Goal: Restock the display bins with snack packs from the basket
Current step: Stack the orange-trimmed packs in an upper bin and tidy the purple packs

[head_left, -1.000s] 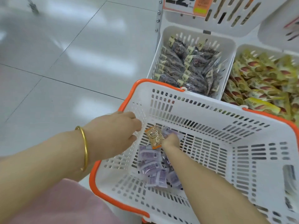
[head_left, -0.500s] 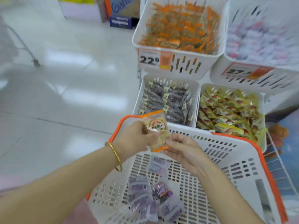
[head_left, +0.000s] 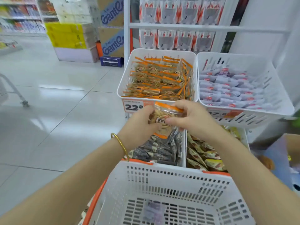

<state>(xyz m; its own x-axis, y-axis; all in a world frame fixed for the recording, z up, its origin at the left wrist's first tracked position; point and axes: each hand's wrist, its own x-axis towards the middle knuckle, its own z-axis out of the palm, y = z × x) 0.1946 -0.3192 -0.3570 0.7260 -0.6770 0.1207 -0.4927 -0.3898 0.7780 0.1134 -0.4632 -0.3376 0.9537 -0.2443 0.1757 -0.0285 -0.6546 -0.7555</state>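
Currently the left hand (head_left: 139,125) and right hand (head_left: 191,119) pinch one orange-edged snack pack (head_left: 160,117) at its 9 and 3 o'clock sides, long axis 12 to 6. The matching bin (head_left: 164,51) lies at 12 o'clock, equally near both hands; the basket (head_left: 162,177) is at 6.

Bright, even overhead store light; shadows faint. White glare streaks on floor (head_left: 53,93) left of the grip. Wide-angle bend at edges. Shelves (head_left: 21,18) far up-left blurry; whole pic a bit soft.
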